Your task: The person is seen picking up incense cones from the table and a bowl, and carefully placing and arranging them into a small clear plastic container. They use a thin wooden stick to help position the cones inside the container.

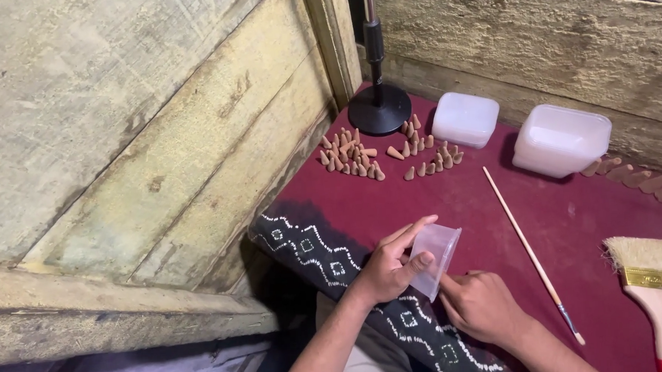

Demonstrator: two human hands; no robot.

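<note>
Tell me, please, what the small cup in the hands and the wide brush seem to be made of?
Small cup: likely thin clear plastic, as the cloth shows through its cloudy wall. Wide brush: pale bristles, natural or synthetic, a shiny gold band that looks like metal, and a light handle, probably wood.

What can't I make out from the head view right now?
- Inside of the clear plastic cup: tilted away, wrapped by the left hand; contents unreadable.
- Right hand fingers: tips tucked behind the cup.
- Wide brush: handle cut off by the bottom edge.
- Row of cones: partly behind the stacked white containers, runs toward the right edge.
- Black stand: pole cut off at the top.
</note>
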